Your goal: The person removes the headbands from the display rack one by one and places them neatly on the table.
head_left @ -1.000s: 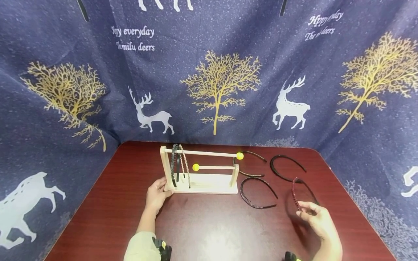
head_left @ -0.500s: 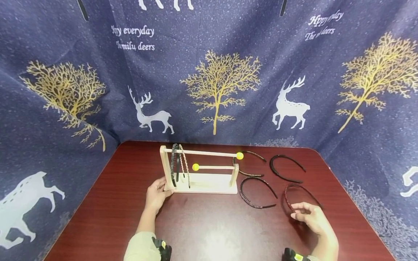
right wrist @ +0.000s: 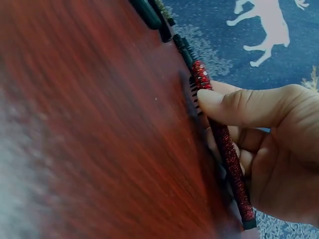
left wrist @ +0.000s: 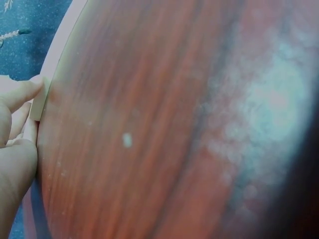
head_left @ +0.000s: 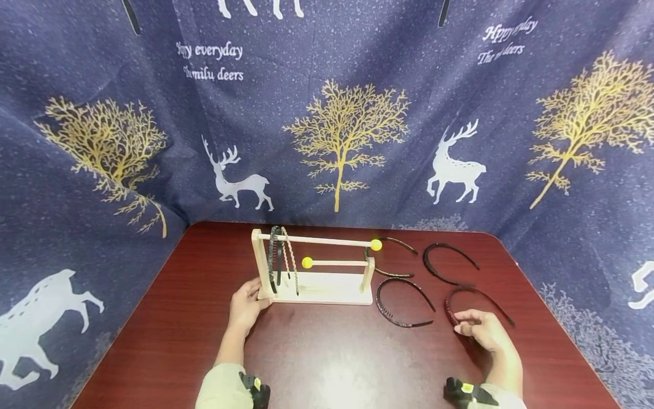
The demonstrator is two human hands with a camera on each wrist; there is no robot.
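Note:
A red glittery headband (head_left: 449, 307) lies low over the table's right side, and my right hand (head_left: 482, 331) pinches its near arm between thumb and fingers. The right wrist view shows the thumb pressed on the red headband (right wrist: 230, 154), with its small teeth beside the thumb. My left hand (head_left: 246, 308) grips the left end of the base of a wooden headband stand (head_left: 332, 287). In the left wrist view, thumb and fingers clasp the base's corner (left wrist: 40, 102). Near the upper bar's left end hang a black toothed headband (head_left: 272, 264) and a beaded headband (head_left: 292, 264).
A dark toothed headband (head_left: 390, 315) lies right of the stand. Behind it are a thin patterned headband (head_left: 393, 274) and a black headband (head_left: 431, 267). Yellow balls cap the stand's upper bar (head_left: 376, 245) and lower bar (head_left: 307, 262). A printed curtain (head_left: 306, 170) hangs behind the table.
The red headband has tipped down from upright to nearly flat on the table, shifting slightly left with my right hand. My left hand and the stand stay put.

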